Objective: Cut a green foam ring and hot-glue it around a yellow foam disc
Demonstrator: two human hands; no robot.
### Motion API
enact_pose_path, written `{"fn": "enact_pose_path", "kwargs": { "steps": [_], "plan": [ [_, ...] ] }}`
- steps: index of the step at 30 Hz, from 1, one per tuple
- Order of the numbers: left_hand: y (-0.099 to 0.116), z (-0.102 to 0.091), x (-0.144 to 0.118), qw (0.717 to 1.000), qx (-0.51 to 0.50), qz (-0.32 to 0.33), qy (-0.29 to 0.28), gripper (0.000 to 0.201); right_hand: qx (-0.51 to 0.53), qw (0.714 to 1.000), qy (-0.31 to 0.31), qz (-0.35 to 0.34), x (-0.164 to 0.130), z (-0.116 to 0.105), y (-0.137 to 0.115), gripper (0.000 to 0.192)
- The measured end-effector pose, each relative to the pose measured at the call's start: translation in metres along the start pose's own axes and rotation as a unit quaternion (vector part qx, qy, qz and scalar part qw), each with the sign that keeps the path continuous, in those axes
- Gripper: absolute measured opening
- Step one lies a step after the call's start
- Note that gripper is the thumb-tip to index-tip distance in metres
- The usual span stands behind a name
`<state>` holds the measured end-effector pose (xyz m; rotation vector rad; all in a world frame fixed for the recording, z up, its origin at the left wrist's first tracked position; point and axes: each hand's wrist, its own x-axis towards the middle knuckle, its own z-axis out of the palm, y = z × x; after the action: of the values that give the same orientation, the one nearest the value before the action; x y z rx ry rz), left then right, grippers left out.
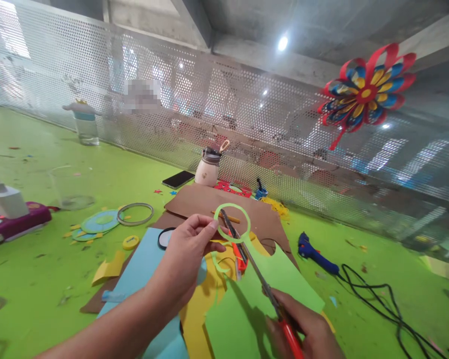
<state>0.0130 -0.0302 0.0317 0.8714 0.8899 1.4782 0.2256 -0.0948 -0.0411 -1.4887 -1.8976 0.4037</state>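
Between thumb and fingertips, my left hand (183, 252) pinches a thin light green paper ring (248, 222) by its left edge. A pair of scissors (261, 275) with red handles is gripped in my right hand (309, 321). Its long blades pass behind the ring or up to its lower right edge; I cannot tell whether they touch it. Beneath my hands lie a green paper sheet (290, 279) with a curved cutout, yellow paper (194, 319) and light blue paper (134, 269). An orange utility knife (241, 259) and a pencil (234, 218) lie beyond them.
Brown cardboard (189, 199) lies under the papers. A blue glue gun (318, 255) with a black cord is at right. At left are a metal ring (151, 215), a clear cup (73, 187) and a purple power strip (39, 214). A phone (178, 179) and bottle (206, 172) stand near the perforated screen (164, 129).
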Motion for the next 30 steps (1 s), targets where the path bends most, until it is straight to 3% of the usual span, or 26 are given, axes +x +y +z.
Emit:
{"fn": "enact_pose_path", "kwargs": {
  "steps": [5,11,17,21,27,30],
  "plan": [
    [-0.002,-0.002,0.004,0.999,0.026,0.028,-0.025,0.012,-0.17,0.978,-0.106,0.05,0.014,-0.011,0.002,0.038],
    [-0.001,-0.003,0.005,0.996,0.05,0.012,-0.073,0.011,-0.264,0.956,-0.087,0.095,0.024,-0.015,0.004,0.042],
    [0.0,-0.004,0.005,0.984,0.071,-0.03,-0.161,0.014,-0.271,0.955,-0.097,0.067,0.023,-0.024,-0.002,0.036],
    [-0.002,-0.004,0.009,0.973,0.091,-0.058,-0.204,0.017,-0.23,0.967,-0.091,0.064,0.021,-0.039,-0.007,0.036],
    [-0.007,-0.003,0.012,0.96,0.115,-0.07,-0.244,0.021,-0.053,0.993,-0.059,0.085,0.04,-0.062,-0.017,0.035],
    [-0.012,-0.003,0.012,0.958,0.122,-0.064,-0.252,0.022,0.081,0.987,-0.107,0.088,0.053,-0.059,-0.025,0.039]
  ]
}}
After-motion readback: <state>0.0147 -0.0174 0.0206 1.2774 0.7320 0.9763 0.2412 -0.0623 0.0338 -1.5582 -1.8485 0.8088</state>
